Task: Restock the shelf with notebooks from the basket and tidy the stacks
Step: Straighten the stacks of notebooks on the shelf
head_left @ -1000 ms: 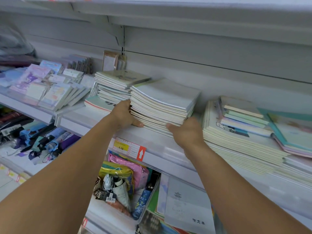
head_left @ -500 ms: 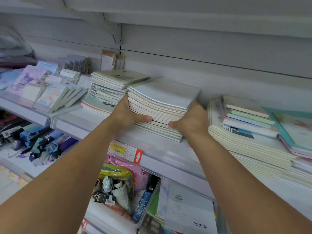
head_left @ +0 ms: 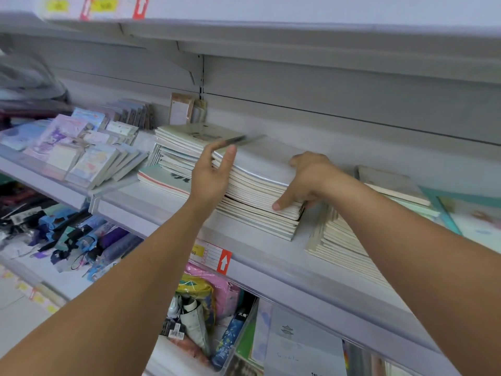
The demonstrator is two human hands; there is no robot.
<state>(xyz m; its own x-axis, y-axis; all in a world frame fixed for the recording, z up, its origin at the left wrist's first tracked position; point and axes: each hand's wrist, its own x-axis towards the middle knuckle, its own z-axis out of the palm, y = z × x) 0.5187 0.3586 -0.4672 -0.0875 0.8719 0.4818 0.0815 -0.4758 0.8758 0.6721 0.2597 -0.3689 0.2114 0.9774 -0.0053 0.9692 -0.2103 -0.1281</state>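
Notebook stack [head_left: 254, 183] sits mid-shelf [head_left: 162, 210], near front edge, btwn 2 other piles. Thin softcovers, prob slippery & floppy, so best squared by pressing the sides, not lifted by the top. Left hand [head_left: 211, 175] flat w/ fingers straight against stack's left side; right hand [head_left: 306, 180] curled round its right front corner.
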